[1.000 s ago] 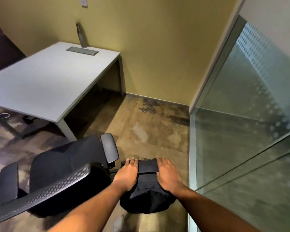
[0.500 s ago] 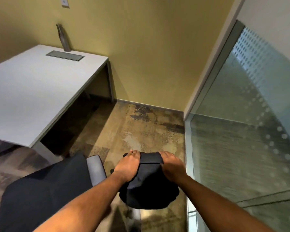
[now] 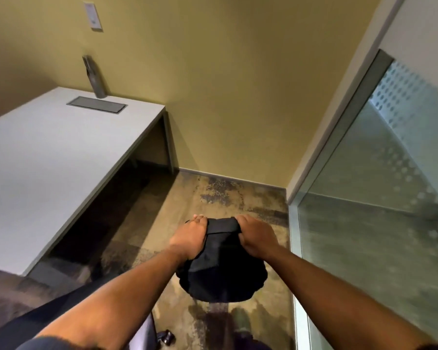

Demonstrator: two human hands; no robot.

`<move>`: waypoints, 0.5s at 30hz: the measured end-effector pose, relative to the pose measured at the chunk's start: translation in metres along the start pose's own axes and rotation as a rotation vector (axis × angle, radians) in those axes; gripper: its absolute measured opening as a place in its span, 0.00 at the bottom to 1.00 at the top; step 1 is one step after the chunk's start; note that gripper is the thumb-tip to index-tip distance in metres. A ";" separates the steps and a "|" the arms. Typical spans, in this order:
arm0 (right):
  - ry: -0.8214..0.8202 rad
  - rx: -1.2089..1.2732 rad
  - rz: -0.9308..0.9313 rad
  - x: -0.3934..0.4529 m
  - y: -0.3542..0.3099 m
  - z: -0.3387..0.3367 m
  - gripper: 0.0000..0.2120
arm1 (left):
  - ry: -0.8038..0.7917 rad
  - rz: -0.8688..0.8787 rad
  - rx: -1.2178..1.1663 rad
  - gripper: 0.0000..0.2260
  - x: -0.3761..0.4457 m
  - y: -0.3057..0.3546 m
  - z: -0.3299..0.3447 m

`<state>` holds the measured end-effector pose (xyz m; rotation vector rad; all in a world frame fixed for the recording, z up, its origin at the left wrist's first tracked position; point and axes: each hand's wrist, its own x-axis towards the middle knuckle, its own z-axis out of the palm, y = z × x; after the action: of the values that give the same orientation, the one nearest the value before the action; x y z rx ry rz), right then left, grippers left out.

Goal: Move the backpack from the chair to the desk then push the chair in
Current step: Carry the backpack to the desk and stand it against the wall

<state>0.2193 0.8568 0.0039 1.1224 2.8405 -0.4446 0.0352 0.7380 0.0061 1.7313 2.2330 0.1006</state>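
Both hands clamp the black backpack [image 3: 223, 269] at its top edge: left hand [image 3: 189, 237] closed over the left corner, right hand [image 3: 257, 236] closed over the right corner, a flat strap or handle band stretched between them. The bag hangs free below the grip, above the carpet, touching nothing else. It bulges and sags into a rounded lump under the hands, so soft-sided, likely part-filled (weight hard to judge; both forearms look braced, which hints at some load). Fabric looks matte, not slippery; a pinch on cloth alone may creep, so the band between the hands seems the surer hold. The desk [image 3: 48, 157] lies up and to the left of the grip, well apart, top bare except for a grey cable hatch [image 3: 96, 104] and a bottle [image 3: 95, 79] at the far edge. Chair [image 3: 36, 322] shows only as a dark edge, low and left of the left forearm. Bag not yet on desk; chair push not started, by my reading.
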 end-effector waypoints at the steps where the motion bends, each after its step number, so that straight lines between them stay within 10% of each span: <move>1: 0.010 0.012 -0.017 0.014 0.002 -0.002 0.25 | -0.004 -0.010 -0.003 0.16 0.012 -0.006 -0.002; 15: 0.078 0.017 -0.255 0.247 0.036 -0.082 0.18 | 0.152 -0.210 0.008 0.13 0.192 -0.063 -0.087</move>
<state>0.0668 1.0687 0.0349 0.7985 3.0675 -0.4485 -0.0910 0.9161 0.0348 1.5278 2.5133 0.1814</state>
